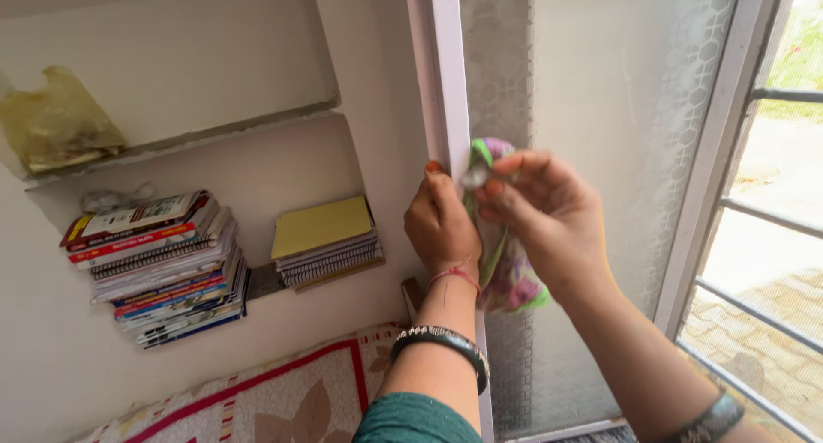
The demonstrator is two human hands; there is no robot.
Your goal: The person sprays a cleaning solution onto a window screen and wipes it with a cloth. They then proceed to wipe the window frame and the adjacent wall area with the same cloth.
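Both my hands are raised at the white window frame (446, 83). My left hand (439, 224) is closed with its thumb pressed against the frame's edge. My right hand (544, 212) pinches a crumpled green, pink and purple cloth (506, 272) against the frame, beside the frosted patterned glass pane (600, 109). The cloth hangs down between my two wrists. A small pale bit of it shows at my right fingertips.
A wall niche holds a tall stack of books (163, 267) and a smaller pile of notebooks (326, 242). A yellowish plastic bag (56, 122) lies on the upper shelf. A patterned bedsheet (283, 396) lies below. Window bars (763, 212) stand at the right.
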